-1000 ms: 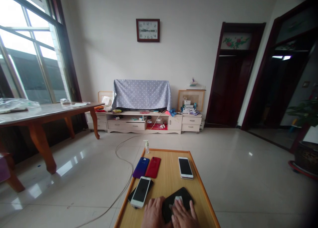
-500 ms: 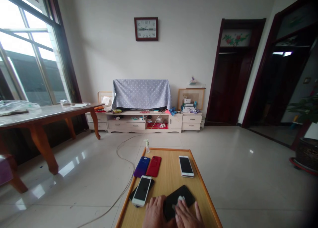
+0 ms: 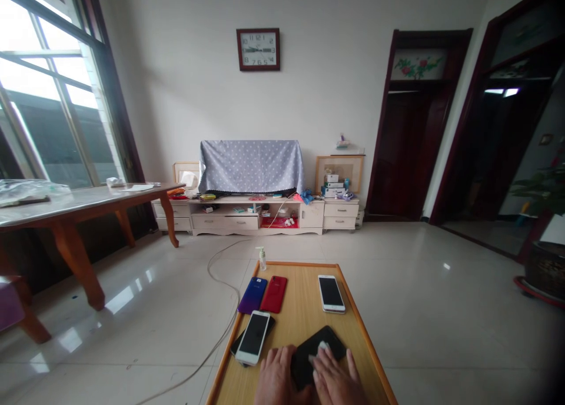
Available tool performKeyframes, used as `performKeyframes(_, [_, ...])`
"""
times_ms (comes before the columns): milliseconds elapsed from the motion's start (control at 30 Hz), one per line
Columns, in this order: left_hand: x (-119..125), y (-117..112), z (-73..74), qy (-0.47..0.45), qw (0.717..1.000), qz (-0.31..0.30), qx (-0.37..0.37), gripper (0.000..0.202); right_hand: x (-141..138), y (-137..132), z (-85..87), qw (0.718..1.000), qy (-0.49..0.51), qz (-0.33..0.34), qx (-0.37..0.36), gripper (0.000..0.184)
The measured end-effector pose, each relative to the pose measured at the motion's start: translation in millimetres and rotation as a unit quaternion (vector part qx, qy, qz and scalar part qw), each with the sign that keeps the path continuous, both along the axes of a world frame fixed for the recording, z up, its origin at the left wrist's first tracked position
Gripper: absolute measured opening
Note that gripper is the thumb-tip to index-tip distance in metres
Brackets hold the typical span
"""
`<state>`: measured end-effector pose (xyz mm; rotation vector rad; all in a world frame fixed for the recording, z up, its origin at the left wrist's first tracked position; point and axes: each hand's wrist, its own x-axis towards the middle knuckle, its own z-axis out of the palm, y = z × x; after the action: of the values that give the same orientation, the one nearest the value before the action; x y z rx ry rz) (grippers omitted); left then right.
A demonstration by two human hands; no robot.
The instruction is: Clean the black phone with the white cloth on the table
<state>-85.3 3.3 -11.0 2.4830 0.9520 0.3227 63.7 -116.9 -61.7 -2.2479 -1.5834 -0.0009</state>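
Observation:
A black tablet (image 3: 304, 358) lies tilted on the small wooden table (image 3: 304, 287), its dark face up. My left hand (image 3: 274, 377) grips the tablet's left edge, with the thumb partly hidden by its lower side. Under the fingertips of my right hand (image 3: 336, 378), a small crumpled white wipe (image 3: 323, 345) is pressed on the dark face. Just left of my left hand, a white phone (image 3: 253, 337) rests across a dark phone (image 3: 238, 343) that is mostly covered. Beyond them are a blue-purple phone (image 3: 252, 295) and a red phone (image 3: 274, 294), side by side, backs up.
Another white phone (image 3: 331, 293) lies at the table's right side, seemingly on top of another one. A small clear pump bottle (image 3: 262, 258) stands at the far left corner. A raised orange-brown rim (image 3: 366, 340) edges the table. A cable (image 3: 207, 349) runs along the floor.
My right hand, with the wipe, has shifted very slightly to the right over the tablet. The left hand keeps its hold, and the phones stay in place.

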Motion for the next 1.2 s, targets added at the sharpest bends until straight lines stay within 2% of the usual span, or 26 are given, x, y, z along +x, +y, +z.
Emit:
performKeyframes(100, [0,0,-2.3,-0.007,1.000,0.004,0.002,0.065,14,-2,24.9,0.997,-0.003,-0.078,-0.012,0.049])
performKeyframes(167, [0,0,-3.9,-0.007,1.000,0.001,0.001,0.065,13,1,30.6,0.994,-0.006,-0.106,-0.026,0.050])
performKeyframes(233, [-1,1,-5.8,-0.016,1.000,-0.001,0.001,0.060,4,7,26.7,0.996,0.000,-0.077,-0.045,0.049])
performKeyframes(300, [-1,2,-7.8,-0.028,1.000,-0.007,0.000,0.055,-7,11,20.1,0.998,0.011,-0.013,-0.053,0.047])
performKeyframes(400, [-1,2,-9.2,-0.036,0.999,-0.008,0.003,0.052,-6,11,19.7,0.998,0.013,0.043,-0.032,0.044])
performKeyframes(467, [-1,2,-8.8,-0.031,0.999,-0.002,0.007,0.055,4,11,26.8,1.000,0.003,0.014,-0.012,0.047])
performKeyframes(533, [-1,1,-8.2,-0.029,1.000,-0.001,0.009,0.060,14,13,34.2,0.999,-0.004,-0.046,-0.007,0.050])
performKeyframes(600, [-1,1,-8.2,-0.036,0.999,-0.002,0.006,0.062,14,17,37.8,0.996,-0.002,-0.085,-0.015,0.053])
performKeyframes(667, [-1,2,-9.4,-0.052,0.999,-0.004,0.003,0.056,3,20,37.1,0.998,0.007,-0.064,-0.026,0.054])
performKeyframes(767, [-2,2,-11.9,-0.072,0.997,-0.004,0.007,0.044,-13,20,35.1,0.998,0.030,0.027,-0.047,0.053])
performKeyframes(833, [-2,2,-12.7,-0.069,0.998,-0.004,0.008,0.043,-11,19,37.2,0.997,0.038,0.056,-0.047,0.052])
performKeyframes(900, [-2,3,-11.9,-0.055,0.998,-0.006,0.008,0.052,2,20,41.3,0.998,0.032,0.031,-0.037,0.052])
performKeyframes(1000, [-2,3,-8.6,-0.035,0.999,-0.009,0.008,0.062,24,28,44.6,0.997,0.015,-0.061,-0.039,0.054])
performKeyframes(1067, [-2,4,-6.0,-0.027,1.000,-0.010,0.000,0.061,24,34,42.9,0.995,0.009,-0.093,-0.043,0.056])
performKeyframes(1133, [-1,3,-4.0,-0.026,1.000,-0.007,-0.007,0.059,12,38,39.4,0.997,0.011,-0.067,-0.041,0.056])
performKeyframes(1200, [-1,3,-3.6,-0.038,0.999,-0.009,-0.011,0.053,-2,40,37.0,0.999,0.018,-0.008,-0.037,0.055])
